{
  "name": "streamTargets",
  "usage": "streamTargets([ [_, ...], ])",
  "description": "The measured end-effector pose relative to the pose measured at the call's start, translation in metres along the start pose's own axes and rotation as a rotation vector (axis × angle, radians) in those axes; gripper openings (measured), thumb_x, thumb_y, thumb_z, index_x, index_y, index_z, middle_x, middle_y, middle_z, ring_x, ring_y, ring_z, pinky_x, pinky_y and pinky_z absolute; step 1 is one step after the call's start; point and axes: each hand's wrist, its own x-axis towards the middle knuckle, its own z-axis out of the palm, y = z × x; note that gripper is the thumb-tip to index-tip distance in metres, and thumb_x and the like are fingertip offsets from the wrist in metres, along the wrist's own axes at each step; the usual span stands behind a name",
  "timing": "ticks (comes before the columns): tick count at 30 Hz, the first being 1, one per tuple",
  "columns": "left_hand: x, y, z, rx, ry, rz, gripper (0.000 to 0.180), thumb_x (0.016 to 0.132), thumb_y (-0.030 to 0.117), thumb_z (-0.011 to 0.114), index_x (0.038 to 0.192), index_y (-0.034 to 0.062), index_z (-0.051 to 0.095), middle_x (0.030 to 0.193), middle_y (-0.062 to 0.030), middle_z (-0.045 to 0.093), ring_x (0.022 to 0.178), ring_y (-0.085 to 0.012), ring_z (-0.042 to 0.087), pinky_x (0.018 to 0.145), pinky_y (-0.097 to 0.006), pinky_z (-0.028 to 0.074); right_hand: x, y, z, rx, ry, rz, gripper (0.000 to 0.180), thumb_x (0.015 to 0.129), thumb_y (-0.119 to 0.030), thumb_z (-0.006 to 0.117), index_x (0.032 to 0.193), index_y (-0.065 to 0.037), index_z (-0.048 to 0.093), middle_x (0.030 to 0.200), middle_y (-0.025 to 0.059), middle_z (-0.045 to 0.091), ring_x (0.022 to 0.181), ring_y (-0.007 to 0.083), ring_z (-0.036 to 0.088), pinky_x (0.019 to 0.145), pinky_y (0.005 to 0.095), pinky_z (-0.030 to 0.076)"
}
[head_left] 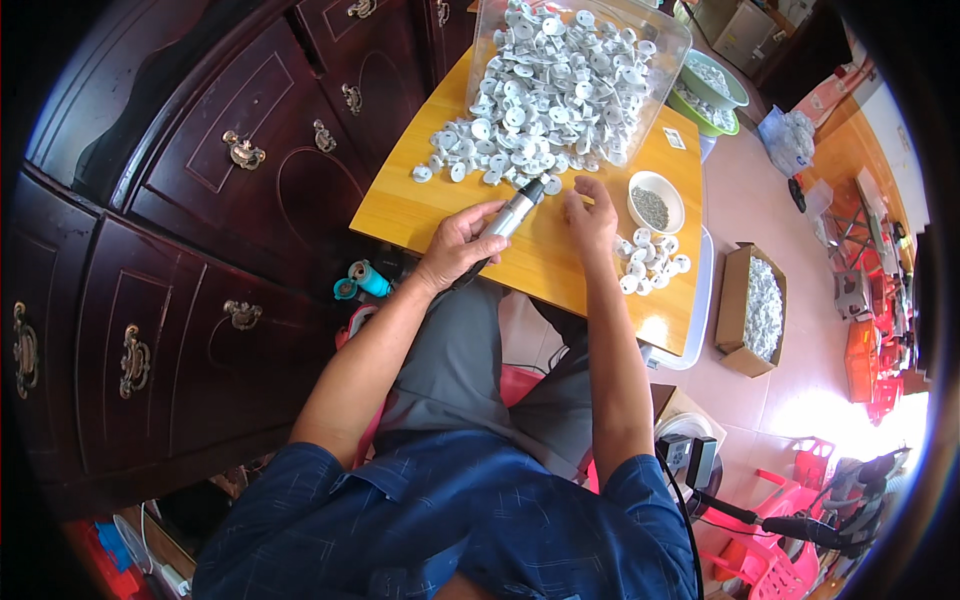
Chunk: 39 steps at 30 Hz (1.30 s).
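Note:
My left hand (464,243) is wrapped around a silver electric screwdriver (514,214) with a black nose, tilted up toward the parts. A small white plastic part (553,185) is by its tip; I cannot tell whether they touch. To the right of the tip, my right hand (592,215) hovers over the table with its fingers bent and the thumb apart. Nothing shows between them. A big heap of white plastic parts (560,90) spills from a clear plastic bin (655,85) onto the yellow wooden table (400,205).
Beside my right hand stand a white bowl (672,193) of small metal pieces and a smaller pile of white parts (648,262). A cardboard box (735,290) of white parts sits on the floor at right. Dark wooden cabinets (215,190) border the table's left side.

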Motion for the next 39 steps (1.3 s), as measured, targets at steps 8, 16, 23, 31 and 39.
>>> streamTargets([
  [8,-0.001,0.000,-0.004,-0.073,0.045,-0.026,0.064,0.089,0.018,0.068,0.145,-0.0006,0.042,0.099,-0.0102,0.065,0.074,-0.0103,0.061,0.070,-0.025,0.053,0.005,-0.021,0.024,-0.474,0.036,-0.190,0.029,0.081,-0.026,0.073,0.102,-0.008,0.065,0.098,0.0152,0.066,0.086,0.0330,0.065,0.077,0.0453,0.052],
  [16,0.001,0.001,-0.003,-0.013,-0.017,-0.024,0.062,0.090,0.017,0.068,0.143,-0.0010,0.043,0.096,-0.0078,0.065,0.074,-0.0091,0.059,0.070,-0.024,0.051,-0.001,-0.012,0.015,-0.068,0.046,-0.076,0.018,0.084,-0.010,0.071,0.100,-0.007,0.066,0.082,0.0094,0.068,0.071,0.0206,0.063,0.068,0.0333,0.052],
  [23,0.001,0.004,0.004,0.039,-0.104,-0.025,0.057,0.089,0.013,0.068,0.141,-0.0004,0.048,0.096,-0.0034,0.064,0.075,-0.0070,0.057,0.069,-0.023,0.049,-0.013,-0.018,0.003,0.034,0.106,0.001,0.021,0.084,-0.006,0.070,0.104,-0.005,0.066,0.087,0.0053,0.071,0.074,0.0108,0.064,0.069,0.0279,0.052],
  [31,0.003,0.009,0.009,0.096,-0.130,-0.047,0.057,0.089,0.013,0.069,0.140,-0.0008,0.048,0.098,-0.0023,0.063,0.077,-0.0067,0.057,0.069,-0.023,0.050,-0.012,-0.014,-0.004,0.065,0.116,0.040,0.023,0.083,-0.007,0.071,0.105,-0.005,0.071,0.084,0.0049,0.071,0.073,0.0091,0.064,0.070,0.0255,0.052],
  [39,0.004,0.008,0.006,0.135,-0.133,-0.087,0.058,0.089,0.018,0.071,0.140,-0.0005,0.049,0.096,-0.0019,0.063,0.075,-0.0069,0.057,0.069,-0.022,0.049,-0.014,-0.012,-0.006,0.088,0.102,0.061,0.030,0.083,-0.011,0.071,0.113,-0.005,0.072,0.083,0.0028,0.071,0.073,0.0061,0.061,0.069,0.0228,0.050],
])
